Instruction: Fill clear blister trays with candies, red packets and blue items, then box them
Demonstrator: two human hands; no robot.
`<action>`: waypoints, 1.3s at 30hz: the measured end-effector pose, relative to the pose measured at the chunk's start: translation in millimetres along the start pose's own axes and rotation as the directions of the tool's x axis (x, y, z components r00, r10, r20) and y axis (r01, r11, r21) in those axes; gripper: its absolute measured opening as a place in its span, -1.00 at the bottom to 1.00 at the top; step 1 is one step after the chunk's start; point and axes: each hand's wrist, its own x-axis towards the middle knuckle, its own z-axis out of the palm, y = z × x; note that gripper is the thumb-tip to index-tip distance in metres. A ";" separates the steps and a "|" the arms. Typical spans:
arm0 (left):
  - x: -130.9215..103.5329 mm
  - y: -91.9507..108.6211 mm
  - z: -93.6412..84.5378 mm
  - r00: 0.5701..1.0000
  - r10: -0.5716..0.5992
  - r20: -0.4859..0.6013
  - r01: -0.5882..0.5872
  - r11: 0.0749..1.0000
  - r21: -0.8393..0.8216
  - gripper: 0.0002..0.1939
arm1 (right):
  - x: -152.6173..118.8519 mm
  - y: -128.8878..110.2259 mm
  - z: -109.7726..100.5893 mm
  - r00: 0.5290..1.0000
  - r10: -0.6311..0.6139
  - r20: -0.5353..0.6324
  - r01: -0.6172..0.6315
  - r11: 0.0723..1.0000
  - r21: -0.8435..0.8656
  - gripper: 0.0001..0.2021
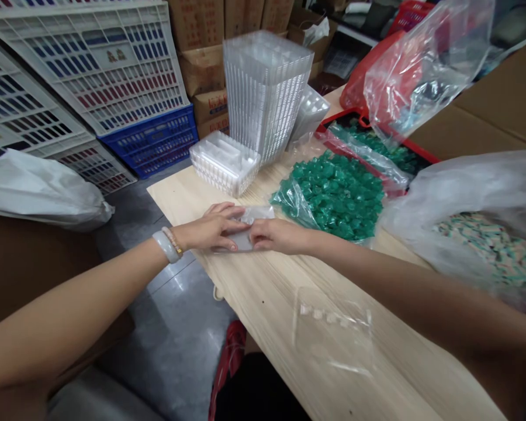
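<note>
A clear plastic tray (263, 213) lies at the table's left edge, partly covered by both my hands. My left hand (214, 228), with a pale bangle and a beaded bracelet at the wrist, rests across it with the fingers spread. On the tray's right part, my right hand (280, 235) has its fingers curled and pressed together at the plastic. Just beyond my hands sits a short stack of compartment trays (225, 161). To the right is a heap of green wrapped pieces (333, 193). Nearer to me, another clear plastic tray (333, 333) lies on the wooden table (272, 304).
A tall stack of clear plastic containers (265, 93) stands at the table's far end. Right of the heap are a red-rimmed bin (421, 153) and a plastic bag (421, 199) of small multicoloured pieces. White crates (127, 58), a blue crate (153, 140) and cardboard boxes (201, 64) are stacked beyond.
</note>
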 end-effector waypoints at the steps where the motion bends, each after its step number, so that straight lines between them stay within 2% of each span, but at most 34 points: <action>1: 0.0 0.3 -0.3 1.000 -0.001 0.002 0.001 1.000 0.000 -0.44 | 0.9 0.0 -0.3 1.000 -0.001 -0.001 0.001 1.000 0.006 -0.96; 11: -0.2 0.5 -1.5 1.000 0.009 -0.011 -0.009 1.000 -0.008 -0.47 | -0.1 -4.7 -3.9 1.000 0.019 -0.001 -0.019 0.997 -0.076 -0.93; 14: -1.5 8.3 0.0 0.999 0.002 -0.043 -0.001 1.000 0.022 -0.47 | -0.5 -13.6 0.9 0.999 0.037 -0.002 -0.037 0.972 -0.234 -0.89; 16: -3.1 17.0 4.4 0.995 -0.022 -0.098 0.028 0.998 0.060 -0.49 | 1.1 -23.0 9.0 0.998 0.064 0.006 -0.057 0.915 -0.399 -0.83; 19: -5.8 29.8 13.1 0.988 -0.037 -0.149 0.054 0.992 0.110 -0.72 | 6.4 -37.9 18.1 0.990 0.128 0.063 -0.069 0.817 -0.573 -0.76; 21: -8.1 36.6 14.2 0.986 -0.003 -0.165 0.028 0.988 0.149 -0.83 | 6.7 -46.3 13.8 0.990 0.111 0.084 -0.037 0.792 -0.610 -0.74; 23: -12.4 45.0 7.5 0.971 0.031 -0.238 0.014 0.983 0.184 -0.86 | -3.7 -53.8 1.6 0.999 0.031 0.011 -0.018 0.778 -0.627 -0.72; 25: -20.7 59.5 -5.5 0.926 0.041 -0.376 0.033 0.982 0.189 -0.86 | -31.1 -61.7 -8.4 0.976 -0.009 -0.219 -0.134 0.765 -0.630 -0.72; 26: -26.8 69.9 -12.2 0.893 0.039 -0.449 0.044 0.984 0.173 -0.86 | -51.4 -66.1 -8.1 0.936 0.001 -0.353 -0.229 0.761 -0.607 -0.72; 28: -42.1 96.6 -19.2 0.841 0.059 -0.538 0.020 0.990 0.140 -0.88 | -102.1 -74.6 9.3 0.820 0.099 -0.564 -0.433 0.752 -0.497 -0.66; 30: -57.6 126.9 -9.9 0.860 0.165 -0.482 -0.103 0.983 0.152 -0.86 | -157.8 -79.9 49.1 0.831 0.165 -0.532 -0.442 0.776 -0.450 -0.62; 31: -63.5 141.0 1.7 0.889 0.230 -0.397 -0.177 0.970 0.167 -0.84 | -184.2 -80.5 74.3 0.849 0.211 -0.485 -0.444 0.784 -0.434 -0.55; 32: -67.2 153.3 16.8 0.915 0.269 -0.302 -0.223 0.958 0.181 -0.80 | -208.3 -79.8 100.4 0.839 0.281 -0.466 -0.487 0.770 -0.413 -0.49; 33: -68.4 163.3 33.7 0.934 0.286 -0.214 -0.247 0.950 0.191 -0.77 | -229.6 -78.2 125.5 0.798 0.368 -0.478 -0.566 0.730 -0.383 -0.46; 35: -64.1 175.6 65.0 0.961 0.259 -0.096 -0.238 0.952 0.192 -0.70 | -262.6 -74.9 165.9 0.637 0.524 -0.565 -0.751 0.585 -0.305 -0.46; 36: -59.2 178.7 75.7 0.965 0.255 -0.056 -0.241 0.953 0.182 -0.67 | -274.3 -74.1 179.1 0.571 0.558 -0.602 -0.804 0.529 -0.272 -0.46; 37: -52.9 180.5 81.4 0.965 0.260 -0.032 -0.252 0.954 0.164 -0.65 | -282.8 -74.0 186.8 0.534 0.563 -0.631 -0.827 0.501 -0.255 -0.47; 39: -36.0 181.9 77.7 0.955 0.297 -0.023 -0.293 0.951 0.098 -0.68 | -289.8 -73.3 184.8 0.527 0.512 -0.678 -0.820 0.517 -0.247 -0.48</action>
